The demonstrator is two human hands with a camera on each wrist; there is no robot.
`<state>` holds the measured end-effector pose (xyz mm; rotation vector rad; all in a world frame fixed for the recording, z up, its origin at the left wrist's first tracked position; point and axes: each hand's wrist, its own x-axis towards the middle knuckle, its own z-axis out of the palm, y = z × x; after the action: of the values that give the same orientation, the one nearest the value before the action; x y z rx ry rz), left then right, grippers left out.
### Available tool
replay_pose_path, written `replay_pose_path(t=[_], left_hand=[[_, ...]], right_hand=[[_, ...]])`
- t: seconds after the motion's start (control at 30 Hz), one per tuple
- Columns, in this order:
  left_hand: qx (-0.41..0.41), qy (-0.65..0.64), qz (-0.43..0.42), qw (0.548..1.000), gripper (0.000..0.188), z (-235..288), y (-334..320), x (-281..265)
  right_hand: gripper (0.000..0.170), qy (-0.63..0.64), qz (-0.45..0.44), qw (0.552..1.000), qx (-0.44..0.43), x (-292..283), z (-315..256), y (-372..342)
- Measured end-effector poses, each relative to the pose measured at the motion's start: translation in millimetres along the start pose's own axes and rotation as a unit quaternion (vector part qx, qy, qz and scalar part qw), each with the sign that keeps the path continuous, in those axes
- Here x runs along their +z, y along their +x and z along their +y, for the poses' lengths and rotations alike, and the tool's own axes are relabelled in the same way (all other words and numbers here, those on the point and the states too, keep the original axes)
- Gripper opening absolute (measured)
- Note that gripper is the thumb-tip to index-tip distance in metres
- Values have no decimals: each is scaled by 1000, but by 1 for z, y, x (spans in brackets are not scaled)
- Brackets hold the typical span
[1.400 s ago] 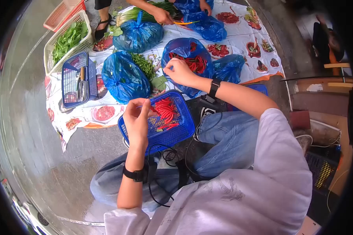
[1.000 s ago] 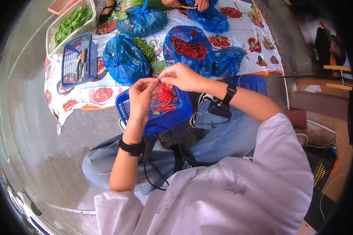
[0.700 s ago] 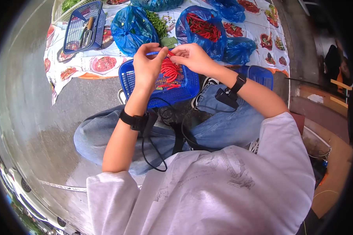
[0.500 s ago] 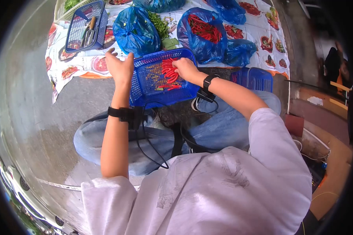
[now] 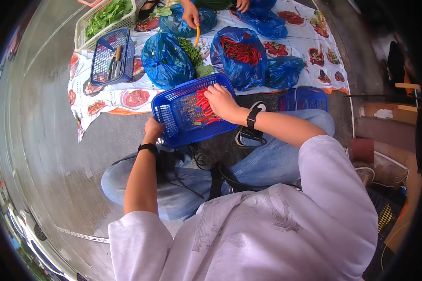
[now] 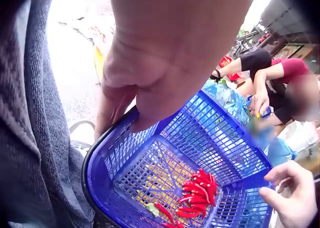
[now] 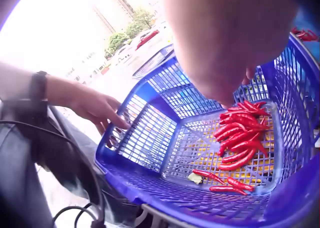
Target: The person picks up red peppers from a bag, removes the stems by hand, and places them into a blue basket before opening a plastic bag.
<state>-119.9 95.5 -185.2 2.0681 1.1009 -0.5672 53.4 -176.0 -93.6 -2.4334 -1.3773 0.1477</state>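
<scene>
1. Left hand: curled on the blue basket's end rim.
2. Right hand: loosely curved, seemingly empty, above the red chillies.
3. Red chillies: lying inside, on basket's bottom.

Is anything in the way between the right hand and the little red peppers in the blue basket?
No, nothing that I can see! The right hand is over the basket's open top, just above the red peppers. The left hand holds the basket's side, out of the way.
</scene>
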Motion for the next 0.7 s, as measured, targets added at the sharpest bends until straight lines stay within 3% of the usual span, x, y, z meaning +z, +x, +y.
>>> replay_pose_path(t=[0.03,0.07,0.1,0.17,0.2,0.23,0.27,0.3,0.33,0.37,0.4,0.43,0.5,0.6,0.7], left_hand=[[-3,-1,3,1000,33,1,0,-1],[-1,1,7,1000,33,3,-3,-5],[6,-60,-16,998,32,5,-7,-8],[18,-118,-34,992,32,10,-12,-14],[31,-119,-25,992,32,11,-15,-14],[42,-120,-16,992,31,12,-18,-14],[38,-118,-15,992,31,11,-22,-15],[37,-131,-26,990,32,10,-30,-16],[41,-146,-31,988,32,13,-33,-21],[48,-161,-36,985,33,18,-34,-26],[54,-168,-33,984,32,11,-27,-21],[62,-179,-39,981,33,12,-28,-21],[55,-192,-42,979,36,11,-30,-21],[45,-217,-51,974,39,16,-35,-26],[51,-233,-62,969,40,21,-45,-30]], right_hand=[[31,27,26,999,33,-32,-14,-6],[48,25,105,988,109,-43,-18,-11],[59,8,119,974,194,-46,-11,-18],[60,10,102,931,349,-25,17,-23],[54,39,114,933,340,-29,31,-14],[51,79,139,948,275,-23,55,0],[47,185,182,938,232,-25,67,22],[49,241,181,918,258,-25,75,49],[55,275,119,911,285,-27,81,75],[61,358,65,875,319,-29,82,99],[72,471,-54,815,334,-33,83,123],[80,541,-114,760,342,-2,96,147],[50,534,-56,715,448,29,76,171],[25,712,-61,534,453,78,89,189],[22,721,-43,514,464,64,77,179]])
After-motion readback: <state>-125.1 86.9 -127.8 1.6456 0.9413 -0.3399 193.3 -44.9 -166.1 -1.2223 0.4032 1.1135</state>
